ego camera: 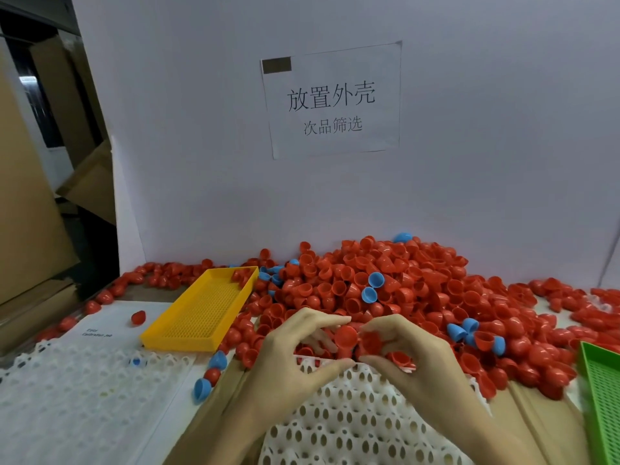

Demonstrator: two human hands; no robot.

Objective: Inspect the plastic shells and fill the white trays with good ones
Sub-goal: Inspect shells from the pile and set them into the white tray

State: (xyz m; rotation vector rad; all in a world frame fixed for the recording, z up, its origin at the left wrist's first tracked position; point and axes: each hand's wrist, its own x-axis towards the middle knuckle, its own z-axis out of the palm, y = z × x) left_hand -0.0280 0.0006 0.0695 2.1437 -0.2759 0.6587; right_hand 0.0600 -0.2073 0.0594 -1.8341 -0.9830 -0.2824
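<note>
A big heap of red plastic shells (pixel 396 283), with a few blue shells (pixel 372 286) mixed in, covers the table against the white back wall. Under my wrists lies a white tray (pixel 339 421) with rows of oval holes, its far edge against the heap. My left hand (pixel 295 350) and my right hand (pixel 406 350) meet at that far edge. Between their fingertips are two red shells: one (pixel 345 337) at my left fingers, one (pixel 370 342) in my right hand's curled fingers. A second white tray (pixel 73 401) lies at the left.
A yellow mesh basket (pixel 201 310) stands left of the heap with a few red shells in its far corner. A green mesh basket (pixel 604 397) pokes in at the right edge. Loose red and blue shells (pixel 208 380) lie between the trays. Cardboard boxes (pixel 30 203) stand far left.
</note>
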